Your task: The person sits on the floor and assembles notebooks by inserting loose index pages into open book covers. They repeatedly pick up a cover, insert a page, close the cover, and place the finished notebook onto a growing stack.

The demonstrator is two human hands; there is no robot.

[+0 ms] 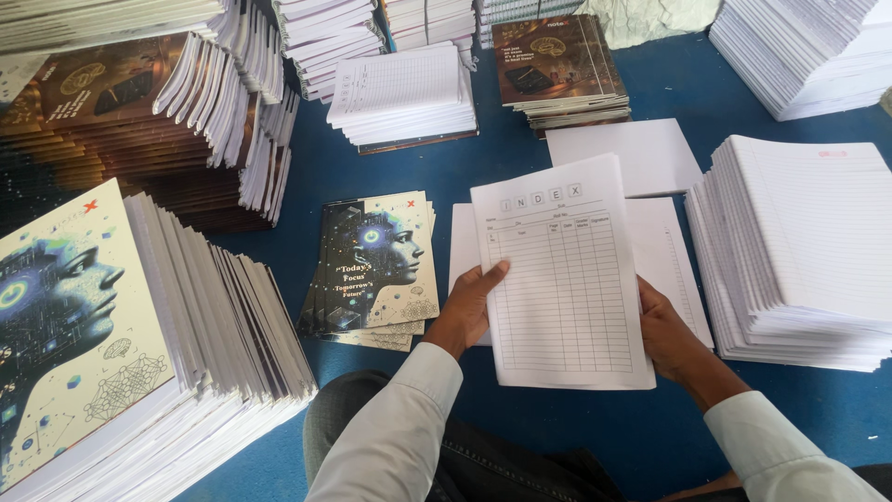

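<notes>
At centre frame, left hand [467, 307] and right hand [671, 335] each grip a white index sheet [562, 279] ruled into a table.

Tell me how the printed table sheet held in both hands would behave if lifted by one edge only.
The table sheet looks like thin paper, so it would probably droop and bend. It seems very light: the left hand and right hand grip only its side edges. It may be several loose sheets that could slide apart.

Blue floor [576, 437], evenly lit.
Stacks of notebooks [799, 251] and covers [376, 270] crowd it all round.
</notes>
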